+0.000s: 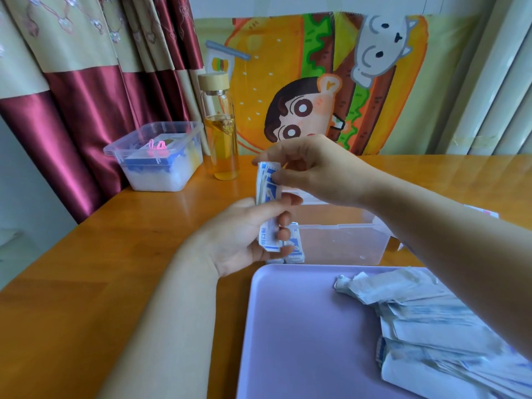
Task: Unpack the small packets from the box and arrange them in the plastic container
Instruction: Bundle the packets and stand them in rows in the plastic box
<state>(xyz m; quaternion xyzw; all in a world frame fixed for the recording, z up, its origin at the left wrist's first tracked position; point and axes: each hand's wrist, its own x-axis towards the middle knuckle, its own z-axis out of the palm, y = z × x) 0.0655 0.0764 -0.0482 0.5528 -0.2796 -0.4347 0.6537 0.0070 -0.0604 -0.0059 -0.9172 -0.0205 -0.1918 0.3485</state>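
A stack of small white-and-blue packets (267,185) stands upright above the table's middle. My left hand (247,234) grips its lower part, and my right hand (311,168) pinches its top edge. Just behind my hands sits a clear plastic container (345,240), partly hidden by my right forearm. A few more packets (293,254) show at its front left corner; whether they lie inside it or against it I cannot tell. No box is visible.
A lilac tray (288,326) lies at the front with a heap of pale blue-white wrappers (426,321) on its right side. At the back left stand a second clear tub (158,156) with contents and a glass bottle (221,131) of amber liquid. Curtains hang left.
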